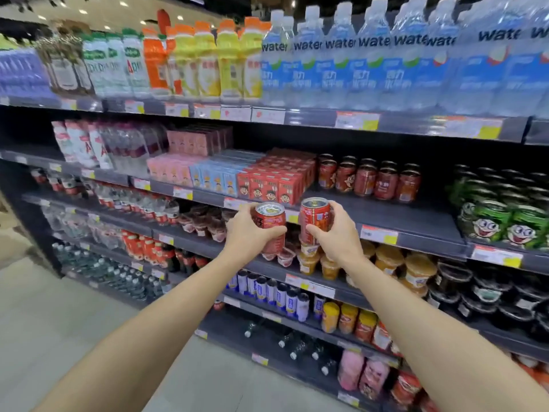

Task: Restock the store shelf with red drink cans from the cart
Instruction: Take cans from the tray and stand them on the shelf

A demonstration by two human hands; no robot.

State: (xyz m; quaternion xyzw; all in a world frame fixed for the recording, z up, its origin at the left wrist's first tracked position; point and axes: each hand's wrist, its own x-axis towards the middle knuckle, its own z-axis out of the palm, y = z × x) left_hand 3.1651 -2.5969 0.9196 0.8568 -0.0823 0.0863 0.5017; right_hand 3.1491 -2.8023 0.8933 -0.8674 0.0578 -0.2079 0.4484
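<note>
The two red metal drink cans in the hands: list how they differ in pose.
The red can in the left hand sits lower and leans left; the red can in the right hand stands higher and nearly upright. The left hand wraps its can from the left, the right hand from the right. Both are unopened, held before the shelf.
</note>
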